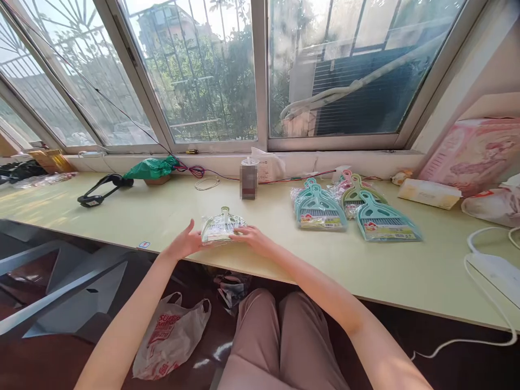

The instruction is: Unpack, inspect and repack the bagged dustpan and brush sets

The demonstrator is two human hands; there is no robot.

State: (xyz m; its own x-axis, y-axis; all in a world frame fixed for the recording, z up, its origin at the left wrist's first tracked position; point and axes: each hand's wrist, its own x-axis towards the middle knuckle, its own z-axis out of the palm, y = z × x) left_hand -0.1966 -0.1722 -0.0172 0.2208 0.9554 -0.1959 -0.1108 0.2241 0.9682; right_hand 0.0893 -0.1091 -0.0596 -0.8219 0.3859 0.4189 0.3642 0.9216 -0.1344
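Note:
A small green dustpan-and-brush set (pixel 224 226) in clear crinkled wrap lies near the table's front edge, handle pointing away from me. My left hand (pixel 186 245) is at its lower left corner, thumb raised and apart, with the fingertips partly hidden by the wrap. On the right side, my right hand (pixel 252 239) grips the set's lower right corner, fingers over the wrap. Further right lie similar wrapped sets: a stack of blue ones (pixel 319 208), a green one (pixel 357 189) with pink ones behind, and a single blue set (pixel 385 219).
Along the back stand a dark pixelated cup (pixel 248 181), a green plastic bag (pixel 150 168) and cables (pixel 197 171). A black headband device (pixel 103 189) lies left. A pink box (pixel 473 154) and white power adapter (pixel 493 271) are right. Below hangs a plastic bag (pixel 173 338).

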